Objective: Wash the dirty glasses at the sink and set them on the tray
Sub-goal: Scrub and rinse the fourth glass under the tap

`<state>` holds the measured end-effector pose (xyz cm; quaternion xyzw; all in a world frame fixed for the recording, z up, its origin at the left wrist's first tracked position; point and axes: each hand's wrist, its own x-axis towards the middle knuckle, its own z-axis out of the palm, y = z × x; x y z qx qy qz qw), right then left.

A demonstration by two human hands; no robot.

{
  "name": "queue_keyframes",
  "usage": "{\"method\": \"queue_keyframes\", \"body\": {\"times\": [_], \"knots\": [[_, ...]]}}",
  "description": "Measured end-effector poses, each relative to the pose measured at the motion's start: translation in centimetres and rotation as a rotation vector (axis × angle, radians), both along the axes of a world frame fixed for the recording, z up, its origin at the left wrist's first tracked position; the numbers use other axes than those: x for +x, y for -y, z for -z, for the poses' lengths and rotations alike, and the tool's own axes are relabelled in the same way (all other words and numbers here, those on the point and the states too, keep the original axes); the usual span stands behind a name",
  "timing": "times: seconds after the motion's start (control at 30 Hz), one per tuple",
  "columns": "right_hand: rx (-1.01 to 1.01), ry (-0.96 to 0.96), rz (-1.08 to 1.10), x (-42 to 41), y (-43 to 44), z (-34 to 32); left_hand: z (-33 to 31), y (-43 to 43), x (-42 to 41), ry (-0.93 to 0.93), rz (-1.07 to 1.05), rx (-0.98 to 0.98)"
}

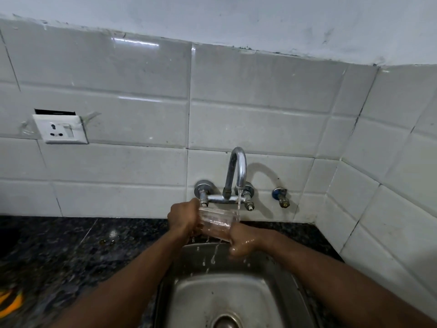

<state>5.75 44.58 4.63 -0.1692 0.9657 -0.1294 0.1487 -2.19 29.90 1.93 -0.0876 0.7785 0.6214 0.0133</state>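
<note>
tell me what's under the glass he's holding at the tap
Below the glass, water drips into the steel sink, with its drain at the bottom edge. Both hands cover the glass's ends.

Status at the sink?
Both hands, left and right, grip glass under running tap. Water dripping into sink. Tray not in view. Nothing in the way.

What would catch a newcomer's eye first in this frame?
Most striking is the clear glass held between the left hand and the right hand over the steel sink, water dripping from it. Just above, the chrome tap on the white tiled wall runs a thin stream onto the glass's right edge. A white socket sits on the wall at left.
</note>
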Motion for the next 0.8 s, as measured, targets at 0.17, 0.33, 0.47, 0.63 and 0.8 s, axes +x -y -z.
{"method": "queue_keyframes", "body": {"times": [0.17, 0.33, 0.47, 0.63, 0.8], "knots": [[-0.379, -0.128, 0.246, -1.4, 0.3, 1.0, 1.5, -0.4, 0.7, -0.104, -0.146, 0.118], [-0.668, -0.320, 0.663, -1.0, -0.9, 1.7, 1.3, -1.2, 1.0, -0.051, -0.256, -0.019], [-0.417, -0.162, 0.576, 0.3, -2.2, 3.4, 0.1, -1.6, 1.4, -0.387, 0.036, -0.361], [-0.504, -0.247, 0.452, 0.5, -0.9, 4.1, -1.5, -3.4, 2.3, -0.584, 0.247, -0.556], [-0.510, -0.147, 0.545, 0.6, -2.1, 3.9, -0.3, -2.5, 0.6, -0.702, 0.621, -0.468]]}}
